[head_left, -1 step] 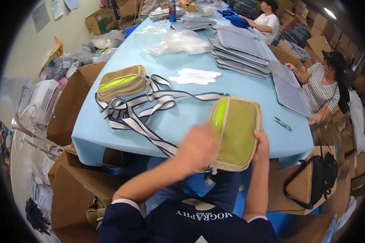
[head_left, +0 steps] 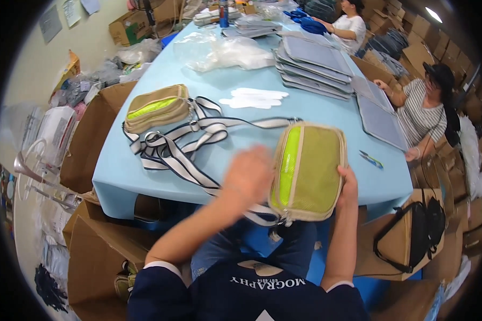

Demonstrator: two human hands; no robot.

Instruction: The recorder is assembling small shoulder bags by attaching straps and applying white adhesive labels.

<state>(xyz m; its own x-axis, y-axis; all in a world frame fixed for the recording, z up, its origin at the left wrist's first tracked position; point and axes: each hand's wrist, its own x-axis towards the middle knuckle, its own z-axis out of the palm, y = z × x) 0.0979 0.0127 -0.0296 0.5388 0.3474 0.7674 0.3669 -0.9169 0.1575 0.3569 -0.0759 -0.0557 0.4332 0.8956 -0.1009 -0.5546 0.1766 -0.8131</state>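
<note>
My right hand (head_left: 348, 187) grips the right edge of an olive-green shoulder bag (head_left: 316, 171) with beige trim and a bright lime strip, tilted up at the table's near edge. My left hand (head_left: 247, 174) is beside the bag's left side, apart from it and smeared by motion, so its fingers cannot be made out. A white strap with dark stripes (head_left: 171, 155) runs from the bag in loops across the table. Behind it to the left lies a second bag (head_left: 158, 107), tan with a lime panel.
The light-blue table (head_left: 209, 184) holds white strips (head_left: 254, 98), a clear plastic bag (head_left: 230, 56), stacked grey panels (head_left: 316, 64) and small snips (head_left: 370, 159). Two other people sit along the right side, one in a striped shirt (head_left: 423, 115). Open cardboard boxes (head_left: 99, 251) stand at left.
My left hand has drawn back leftward from the bag's front, uncovering more of the lime strip. The bag has shifted slightly up, still in my right hand.
</note>
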